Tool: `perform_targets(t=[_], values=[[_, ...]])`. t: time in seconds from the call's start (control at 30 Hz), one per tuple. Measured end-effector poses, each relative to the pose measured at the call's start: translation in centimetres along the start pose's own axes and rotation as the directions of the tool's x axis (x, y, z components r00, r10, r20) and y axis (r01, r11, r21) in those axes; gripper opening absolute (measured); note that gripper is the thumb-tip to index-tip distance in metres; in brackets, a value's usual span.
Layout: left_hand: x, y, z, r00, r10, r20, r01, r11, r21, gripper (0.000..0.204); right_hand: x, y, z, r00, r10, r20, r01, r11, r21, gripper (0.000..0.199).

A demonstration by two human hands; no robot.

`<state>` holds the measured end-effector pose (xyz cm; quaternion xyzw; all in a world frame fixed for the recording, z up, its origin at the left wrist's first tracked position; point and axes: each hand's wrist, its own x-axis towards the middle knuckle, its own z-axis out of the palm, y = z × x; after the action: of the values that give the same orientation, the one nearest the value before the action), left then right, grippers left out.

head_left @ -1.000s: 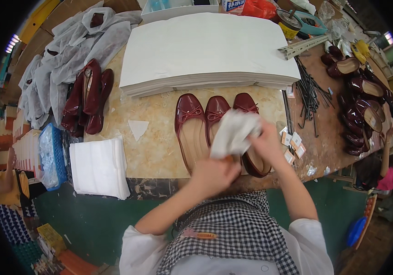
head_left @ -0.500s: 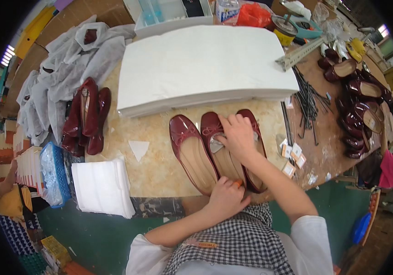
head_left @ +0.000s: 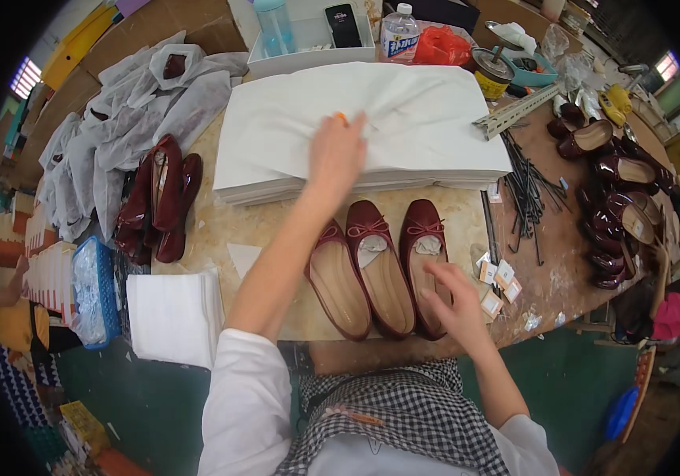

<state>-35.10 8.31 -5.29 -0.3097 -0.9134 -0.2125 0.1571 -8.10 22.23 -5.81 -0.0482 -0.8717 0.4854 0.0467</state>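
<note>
My left hand (head_left: pixel 337 159) reaches onto the stack of white paper (head_left: pixel 419 103), its fingers drawn together on the top sheet, which wrinkles around them. An orange band shows on one finger. My right hand (head_left: pixel 457 305) is open, fingers apart, beside the heel of the right-hand shoe (head_left: pixel 421 238). That dark red flat stands in a row with a middle shoe (head_left: pixel 383 278) and a left shoe (head_left: pixel 338 289), toes pointing away from me. Bows trim their fronts. Crumpled paper fills the toes of the middle and right ones; my left forearm partly covers the left one's toe.
Wrapped shoes (head_left: pixel 130 119) and bare dark red shoes (head_left: pixel 161 198) lie at left, above a smaller white stack (head_left: pixel 173 317). At right are black strips (head_left: pixel 524 190), paper tags (head_left: pixel 502 278), a metal angle bar (head_left: pixel 518 111) and more shoes (head_left: pixel 621 198). People sit at both sides.
My left hand has left the shoe heels and moved up onto the white stack, creasing its top sheet. My right hand has drawn back toward me from the middle shoe's toe and opened.
</note>
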Motion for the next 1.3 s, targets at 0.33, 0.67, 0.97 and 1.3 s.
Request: perform_targets(t=[0.33, 0.67, 0.97, 1.3], values=[[-15.5, 9.1, -8.9, 0.973, 0.229, -0.043, -0.168, 0.563, -0.809, 0.016, -1.2, -1.0, 1.9, 0.821, 0.18, 0.542, -0.546, -0.033, 0.837, 0.047], [-19.0, 5.4, -6.4, 0.794, -0.529, 0.298, 0.462, 0.208, -0.862, 0.025, 5.9, -3.9, 7.4, 0.976, -0.152, 0.153, 0.113, 0.965, 0.236, 0.056], [-24.9, 7.8, -4.2, 0.96, 0.004, 0.281, 0.063, 0.971, -0.229, 0.023, 10.9, -1.3, 14.9, 0.828, -0.499, 0.254, 0.529, 0.547, -0.649, 0.01], [-23.3, 8.3, -4.6, 0.969, 0.051, 0.243, -0.007, 0.984, -0.178, 0.023, 14.5, 0.1, 14.0, 0.889, -0.457, 0.034, 0.352, 0.633, -0.689, 0.059]])
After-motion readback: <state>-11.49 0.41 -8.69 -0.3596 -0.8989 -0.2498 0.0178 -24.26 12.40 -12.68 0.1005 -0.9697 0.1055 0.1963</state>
